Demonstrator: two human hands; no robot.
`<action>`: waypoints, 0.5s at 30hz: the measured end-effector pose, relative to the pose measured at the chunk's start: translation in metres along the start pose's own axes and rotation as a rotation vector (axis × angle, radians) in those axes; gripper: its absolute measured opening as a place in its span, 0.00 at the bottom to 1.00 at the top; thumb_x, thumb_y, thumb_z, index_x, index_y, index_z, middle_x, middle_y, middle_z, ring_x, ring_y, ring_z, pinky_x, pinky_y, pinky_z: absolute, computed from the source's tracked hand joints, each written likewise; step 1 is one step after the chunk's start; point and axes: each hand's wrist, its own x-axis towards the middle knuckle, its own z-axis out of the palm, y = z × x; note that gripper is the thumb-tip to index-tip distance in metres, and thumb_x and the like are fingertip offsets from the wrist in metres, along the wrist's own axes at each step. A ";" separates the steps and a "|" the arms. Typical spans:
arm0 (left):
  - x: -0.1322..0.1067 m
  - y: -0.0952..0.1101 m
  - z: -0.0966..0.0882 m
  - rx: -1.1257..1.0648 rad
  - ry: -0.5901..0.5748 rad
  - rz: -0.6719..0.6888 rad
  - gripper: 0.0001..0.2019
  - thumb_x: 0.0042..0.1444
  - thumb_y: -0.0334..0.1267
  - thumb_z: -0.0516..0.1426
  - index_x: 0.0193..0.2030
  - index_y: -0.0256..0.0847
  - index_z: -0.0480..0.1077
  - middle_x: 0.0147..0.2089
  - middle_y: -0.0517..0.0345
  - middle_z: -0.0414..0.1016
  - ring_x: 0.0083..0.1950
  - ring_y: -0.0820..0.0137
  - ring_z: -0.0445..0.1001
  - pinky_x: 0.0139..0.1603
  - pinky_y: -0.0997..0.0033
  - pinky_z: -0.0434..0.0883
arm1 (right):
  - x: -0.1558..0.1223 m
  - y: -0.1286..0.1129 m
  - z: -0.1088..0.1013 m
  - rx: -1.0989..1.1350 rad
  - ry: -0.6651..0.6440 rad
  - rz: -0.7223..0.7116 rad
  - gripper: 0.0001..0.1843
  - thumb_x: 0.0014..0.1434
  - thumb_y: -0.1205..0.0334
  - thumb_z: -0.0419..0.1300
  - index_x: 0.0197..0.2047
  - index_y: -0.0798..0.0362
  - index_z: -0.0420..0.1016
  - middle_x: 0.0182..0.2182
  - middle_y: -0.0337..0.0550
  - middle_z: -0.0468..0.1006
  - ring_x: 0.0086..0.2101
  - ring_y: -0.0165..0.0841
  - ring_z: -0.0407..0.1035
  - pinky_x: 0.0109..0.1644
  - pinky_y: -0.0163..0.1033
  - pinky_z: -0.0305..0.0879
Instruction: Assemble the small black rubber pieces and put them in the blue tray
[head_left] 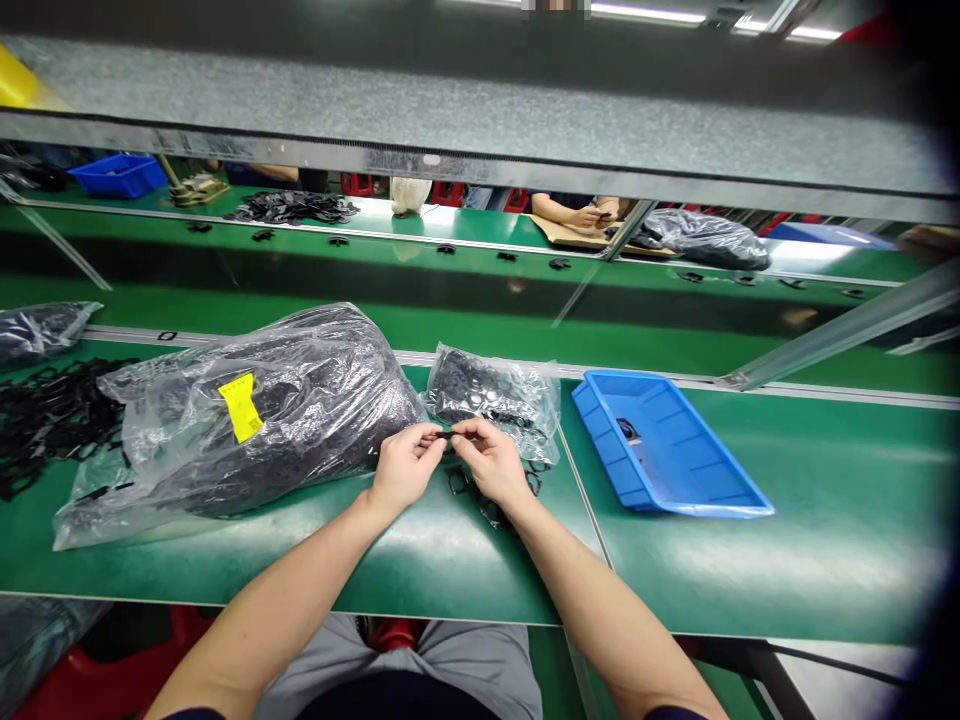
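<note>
My left hand (405,465) and my right hand (489,458) meet over the green table, fingers pinched together on a small black plastic part (448,436) held between them. Just behind the hands lies a small clear bag (495,395) of black parts. A few loose black frame-shaped parts (459,482) lie on the table under my right wrist. A large clear bag (255,415) of black parts with a yellow label lies to the left of my left hand.
A blue tray (667,445) with one black part inside sits to the right. A pile of loose black parts (45,415) lies at far left. Beyond a conveyor, another person's hands (589,212) rest on the opposite bench near bags and a blue bin (120,175).
</note>
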 end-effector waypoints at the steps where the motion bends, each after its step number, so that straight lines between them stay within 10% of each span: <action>1: 0.000 0.000 0.000 0.004 0.002 0.000 0.09 0.55 0.35 0.58 0.42 0.38 0.74 0.37 0.53 0.80 0.34 0.70 0.79 0.37 0.71 0.78 | 0.000 -0.001 0.000 0.007 0.002 0.015 0.09 0.56 0.57 0.59 0.37 0.52 0.74 0.30 0.41 0.76 0.26 0.31 0.69 0.29 0.35 0.65; 15: 0.000 0.001 -0.001 -0.020 0.017 0.023 0.09 0.56 0.34 0.57 0.44 0.38 0.73 0.40 0.52 0.79 0.37 0.70 0.79 0.40 0.71 0.77 | -0.003 -0.004 0.003 -0.026 0.042 -0.050 0.05 0.55 0.61 0.58 0.34 0.52 0.70 0.30 0.41 0.73 0.27 0.32 0.69 0.30 0.35 0.67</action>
